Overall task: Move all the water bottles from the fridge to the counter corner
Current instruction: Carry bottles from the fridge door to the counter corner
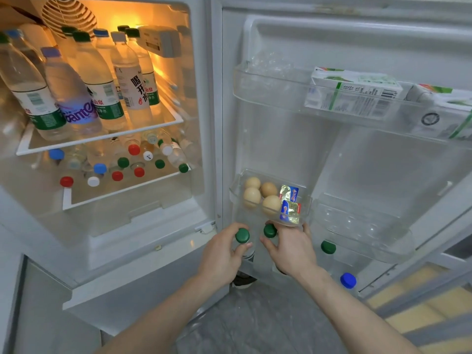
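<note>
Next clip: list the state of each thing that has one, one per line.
Fridge door: open.
Left hand: grips a green-capped bottle in the door's bottom rack.
Right hand: grips a second green-capped bottle.
Interior light: on.
Egg tray: holds four eggs.

The upper fridge shelf (102, 140) carries a crowd of upright water bottles (101, 80) with green, blue and white caps. The lower shelf (122, 190) holds more bottles (132, 154), seen mostly as red, green, blue and white caps. A small door bin (305, 200) holds four eggs (260, 196) beside two butter packs (290, 200). The top door bin (268, 90) carries two cartons (355, 92).
</note>
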A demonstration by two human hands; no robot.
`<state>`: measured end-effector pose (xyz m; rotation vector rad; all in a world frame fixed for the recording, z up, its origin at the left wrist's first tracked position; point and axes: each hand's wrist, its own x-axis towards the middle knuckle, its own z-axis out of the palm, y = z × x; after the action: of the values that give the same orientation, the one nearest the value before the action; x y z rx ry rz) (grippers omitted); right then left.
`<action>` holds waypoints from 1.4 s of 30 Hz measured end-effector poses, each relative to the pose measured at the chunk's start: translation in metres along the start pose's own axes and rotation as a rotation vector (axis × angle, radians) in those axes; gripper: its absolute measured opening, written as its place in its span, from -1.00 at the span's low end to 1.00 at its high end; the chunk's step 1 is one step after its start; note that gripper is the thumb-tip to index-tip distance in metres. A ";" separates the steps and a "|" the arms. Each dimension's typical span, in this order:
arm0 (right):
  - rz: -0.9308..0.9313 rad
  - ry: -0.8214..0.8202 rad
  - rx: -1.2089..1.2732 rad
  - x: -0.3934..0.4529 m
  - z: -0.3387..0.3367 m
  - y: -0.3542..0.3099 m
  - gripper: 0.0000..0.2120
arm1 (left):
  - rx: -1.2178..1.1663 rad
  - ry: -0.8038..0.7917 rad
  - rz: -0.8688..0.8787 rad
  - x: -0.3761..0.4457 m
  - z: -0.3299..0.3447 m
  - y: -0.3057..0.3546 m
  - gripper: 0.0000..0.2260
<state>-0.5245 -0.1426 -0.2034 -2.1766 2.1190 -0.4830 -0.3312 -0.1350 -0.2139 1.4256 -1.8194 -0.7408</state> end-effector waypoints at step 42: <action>-0.526 -0.381 0.758 -0.063 -0.040 -0.071 -0.77 | 0.017 0.501 -0.488 -0.192 -0.074 0.050 -0.77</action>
<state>-0.4665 -0.0707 -0.1582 -2.0800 0.9305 -0.6846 -0.2716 0.0623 -0.1647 1.8930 -1.1112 -0.5279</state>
